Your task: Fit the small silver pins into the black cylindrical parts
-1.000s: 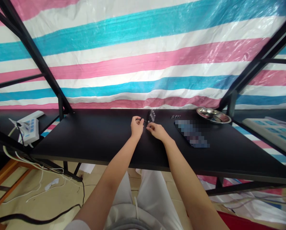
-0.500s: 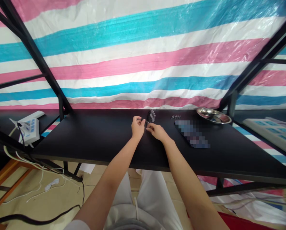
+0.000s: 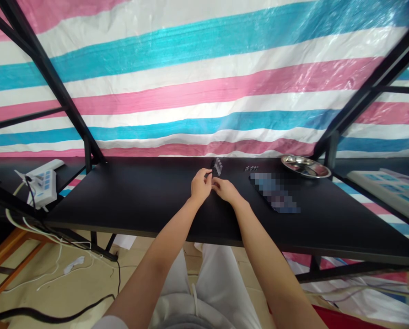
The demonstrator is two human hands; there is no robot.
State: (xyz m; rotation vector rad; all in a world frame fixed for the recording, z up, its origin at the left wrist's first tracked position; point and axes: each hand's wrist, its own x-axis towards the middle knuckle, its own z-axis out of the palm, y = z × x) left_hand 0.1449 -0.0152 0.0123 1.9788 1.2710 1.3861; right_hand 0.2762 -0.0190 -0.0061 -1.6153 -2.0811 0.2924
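Observation:
My left hand point(image 3: 201, 185) and my right hand point(image 3: 226, 190) meet over the middle of the black table, fingertips close together. Both hands are closed in a pinch; whatever lies between the fingers is too small and too covered to name. Just beyond them stands a small dark block point(image 3: 212, 165) with a row of clear, greyish pegs point(image 3: 218, 167) along its right side. My left fingertips are very near this block, and I cannot tell whether they touch it. Several tiny clear pieces point(image 3: 251, 168) lie to the right, farther back.
A flat, pixelated rectangular item point(image 3: 275, 193) lies right of my right hand. Behind it sits a shiny round metal plate point(image 3: 305, 166). Black frame posts rise at both table ends, before a striped sheet point(image 3: 204, 87). A white power strip point(image 3: 42, 187) is at the left.
My left hand has shifted slightly right and closer to my right hand. The dark bit that showed between the fingertips is now covered. The objects on the table have stayed put.

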